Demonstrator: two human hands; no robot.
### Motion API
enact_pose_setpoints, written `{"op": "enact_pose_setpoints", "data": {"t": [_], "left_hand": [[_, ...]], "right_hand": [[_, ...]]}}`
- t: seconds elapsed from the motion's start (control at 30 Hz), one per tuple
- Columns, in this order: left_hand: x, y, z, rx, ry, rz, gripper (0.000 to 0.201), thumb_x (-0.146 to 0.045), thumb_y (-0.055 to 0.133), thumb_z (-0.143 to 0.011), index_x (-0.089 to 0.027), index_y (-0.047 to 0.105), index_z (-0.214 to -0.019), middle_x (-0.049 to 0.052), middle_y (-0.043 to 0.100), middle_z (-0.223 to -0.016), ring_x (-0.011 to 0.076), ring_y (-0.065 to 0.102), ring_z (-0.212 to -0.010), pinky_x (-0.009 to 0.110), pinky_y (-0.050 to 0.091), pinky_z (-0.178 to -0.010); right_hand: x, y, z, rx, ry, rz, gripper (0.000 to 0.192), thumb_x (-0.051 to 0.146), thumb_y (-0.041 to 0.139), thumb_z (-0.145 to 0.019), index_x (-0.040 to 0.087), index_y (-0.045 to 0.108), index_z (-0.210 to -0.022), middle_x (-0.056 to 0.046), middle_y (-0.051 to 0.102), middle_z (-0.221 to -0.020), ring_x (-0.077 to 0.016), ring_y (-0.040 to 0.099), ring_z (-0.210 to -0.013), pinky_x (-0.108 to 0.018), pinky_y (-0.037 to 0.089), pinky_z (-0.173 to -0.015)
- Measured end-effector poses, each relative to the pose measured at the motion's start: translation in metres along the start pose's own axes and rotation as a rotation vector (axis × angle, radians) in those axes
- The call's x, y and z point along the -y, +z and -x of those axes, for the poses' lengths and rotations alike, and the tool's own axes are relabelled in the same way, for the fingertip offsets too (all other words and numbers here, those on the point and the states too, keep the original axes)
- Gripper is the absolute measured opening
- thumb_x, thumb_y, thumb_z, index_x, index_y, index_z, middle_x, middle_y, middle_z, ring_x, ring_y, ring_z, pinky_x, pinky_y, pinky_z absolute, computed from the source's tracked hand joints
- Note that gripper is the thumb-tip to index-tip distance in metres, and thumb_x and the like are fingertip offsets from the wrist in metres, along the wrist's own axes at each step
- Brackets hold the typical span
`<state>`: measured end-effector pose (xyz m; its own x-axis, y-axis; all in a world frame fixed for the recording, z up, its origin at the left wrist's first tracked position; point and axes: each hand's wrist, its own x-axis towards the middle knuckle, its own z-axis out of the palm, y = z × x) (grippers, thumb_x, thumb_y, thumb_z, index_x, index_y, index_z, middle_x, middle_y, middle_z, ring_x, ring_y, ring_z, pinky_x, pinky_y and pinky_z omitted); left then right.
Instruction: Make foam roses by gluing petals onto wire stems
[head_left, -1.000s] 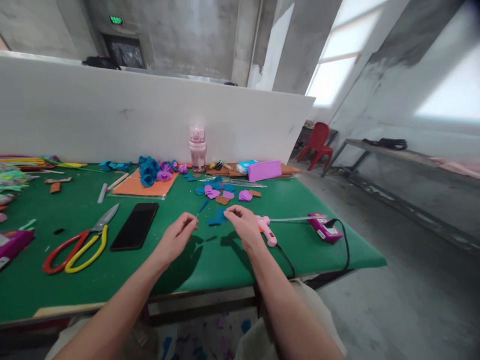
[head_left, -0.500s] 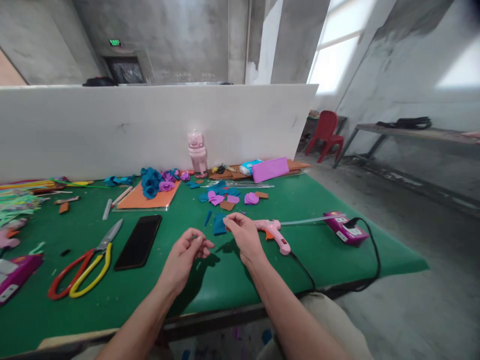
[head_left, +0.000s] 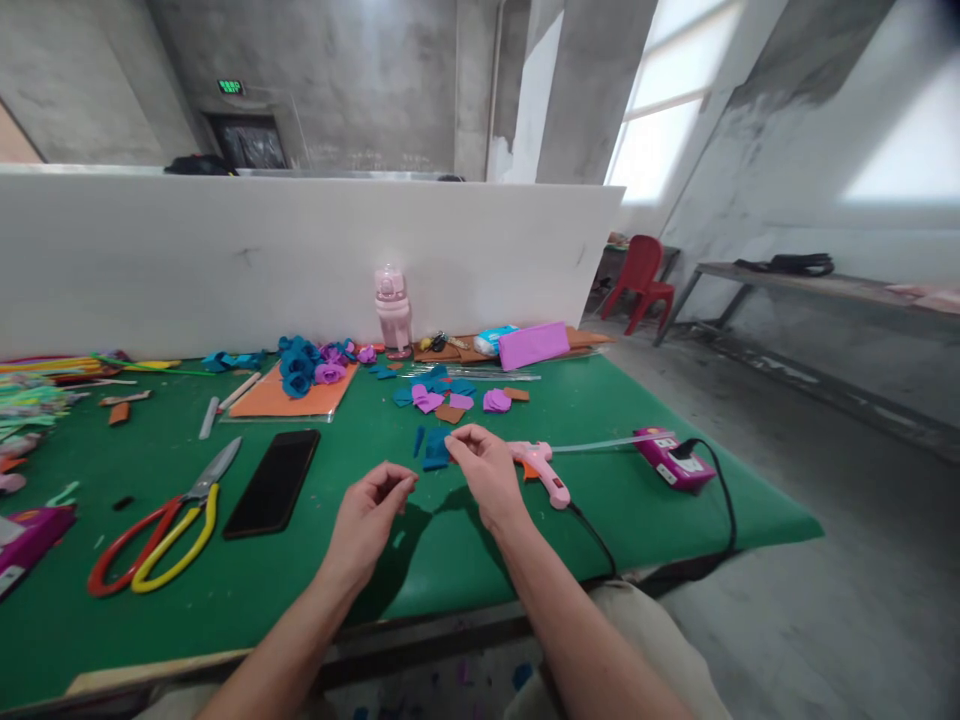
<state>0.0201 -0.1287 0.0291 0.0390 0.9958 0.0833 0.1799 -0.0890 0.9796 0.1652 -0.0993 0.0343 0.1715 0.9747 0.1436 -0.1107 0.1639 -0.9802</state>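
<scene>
Hovering low over the green table (head_left: pixel 225 600), the left hand (head_left: pixel 367 515) has its fingers curled with thumb and fingertips drawn close together; whether anything tiny sits between them cannot be told. The right hand (head_left: pixel 484 470) is just beyond it, fingertips pinched narrow at the edge of a blue foam piece (head_left: pixel 435 450) that lies on the table surface, touching or almost touching it. A slim blue sliver (head_left: pixel 418 441) lies just left of that piece. Just right of the right hand rests a pink glue gun (head_left: pixel 541 470), lying on its side, with a clear glue stick running toward a magenta power strip (head_left: pixel 664 458) from which a black cord (head_left: pixel 724 500) loops off the table edge. Farther back is a loose scatter of blue, purple and brown foam cut-outs (head_left: pixel 450 395). An orange sheet (head_left: pixel 285 398) serves as a tray of sorts: blue and purple foam roses (head_left: pixel 307 360) are heaped on its far end. Behind the cut-outs stands a pink bottle (head_left: pixel 394 312), upright against the white partition (head_left: pixel 187 260), lid on; its contents cannot be seen. A pink pouch (head_left: pixel 534 344) lies closed near it. Left of the hands are a black phone (head_left: pixel 272 483), face up, and red-and-yellow scissors (head_left: pixel 154 525), shut. A magenta box (head_left: pixel 30 535) sits at the left edge; what is in it is not visible.
</scene>
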Motion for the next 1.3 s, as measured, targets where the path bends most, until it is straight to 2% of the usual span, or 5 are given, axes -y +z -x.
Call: {"op": "enact_pose_setpoints", "data": {"t": [0.17,0.27,0.6,1.0,1.3], "left_hand": [[0.003,0.004,0.0,0.069,-0.102,0.259,0.024,-0.036,0.065,-0.068,-0.015,0.062,-0.079,-0.002,0.054,-0.064,0.008,0.044,-0.053,0.019,0.034,-0.051],[0.004,0.004,0.0,0.088,-0.125,0.341,0.022,-0.033,0.067,-0.067,-0.015,0.062,-0.077,-0.002,0.054,-0.063,0.0069,0.044,-0.053,0.018,0.034,-0.05],[0.005,0.006,0.001,0.067,-0.114,0.279,0.019,-0.031,0.067,-0.067,-0.015,0.064,-0.077,-0.003,0.057,-0.063,0.0068,0.045,-0.053,0.018,0.035,-0.051],[0.004,0.009,0.002,0.088,-0.109,0.214,0.016,-0.029,0.067,-0.066,-0.016,0.066,-0.075,-0.002,0.059,-0.063,0.0073,0.047,-0.052,0.019,0.037,-0.052],[0.002,0.013,0.003,0.086,-0.127,0.241,0.02,-0.032,0.069,-0.063,-0.015,0.066,-0.072,0.0,0.059,-0.062,0.0084,0.046,-0.05,0.02,0.037,-0.049]], "right_hand": [[-0.001,0.0,0.001,0.016,-0.055,0.072,0.014,0.03,0.056,-0.069,0.017,0.055,-0.063,0.003,0.05,-0.057,-0.0102,0.043,-0.053,-0.023,0.034,-0.053],[-0.001,0.0,0.001,0.026,-0.063,0.079,0.015,0.031,0.055,-0.069,0.017,0.055,-0.064,0.003,0.051,-0.057,-0.0104,0.044,-0.053,-0.023,0.035,-0.053],[-0.002,0.0,0.003,0.011,-0.106,0.15,0.014,0.029,0.053,-0.071,0.018,0.054,-0.062,0.003,0.051,-0.057,-0.0107,0.044,-0.053,-0.023,0.036,-0.053],[0.004,0.003,0.007,0.016,0.047,-0.007,0.013,0.029,0.057,-0.066,0.017,0.054,-0.061,0.005,0.05,-0.052,-0.0097,0.045,-0.05,-0.022,0.038,-0.052],[0.005,0.005,0.009,0.016,0.108,-0.12,0.013,0.028,0.059,-0.064,0.017,0.054,-0.06,0.005,0.051,-0.052,-0.0092,0.048,-0.051,-0.022,0.04,-0.054]]}}
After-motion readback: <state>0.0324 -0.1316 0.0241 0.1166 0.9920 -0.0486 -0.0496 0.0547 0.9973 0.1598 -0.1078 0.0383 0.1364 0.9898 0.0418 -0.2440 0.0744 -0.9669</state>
